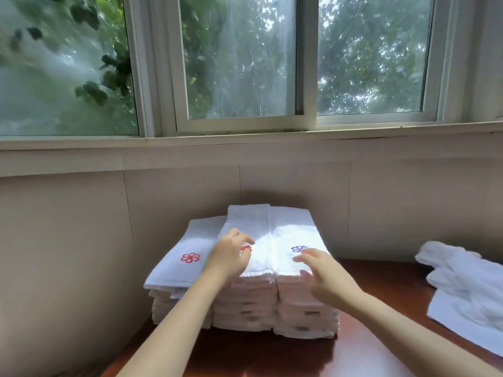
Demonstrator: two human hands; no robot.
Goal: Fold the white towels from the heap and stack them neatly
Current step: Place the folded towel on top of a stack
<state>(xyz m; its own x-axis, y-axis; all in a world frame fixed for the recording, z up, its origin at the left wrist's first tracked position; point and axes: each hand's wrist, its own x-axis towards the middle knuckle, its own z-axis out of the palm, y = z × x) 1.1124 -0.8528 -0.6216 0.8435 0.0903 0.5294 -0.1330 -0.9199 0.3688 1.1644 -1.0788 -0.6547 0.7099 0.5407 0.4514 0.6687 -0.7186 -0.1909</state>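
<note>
To the left of the left grip [231, 257] we find the left stack [174, 278] of folded white towels, its top towel bearing a red emblem [190, 257]. The left grip lies on top of the middle stack [245, 303], fingers bent around a second, partly hidden red mark. We cannot tell whether it pinches the cloth or only presses it. Directly right of this grip, touching the middle stack, stands the right stack [304, 311], with a purple emblem [298, 248] on top. The right grip [324, 276] is released, fingers spread and relaxed over the near edge of that stack, just beside the purple emblem. Well to the right of the right grip, the heap [468, 289] of unfolded white towels lies on the wooden tabletop [272, 355], apart from the stacks.
</note>
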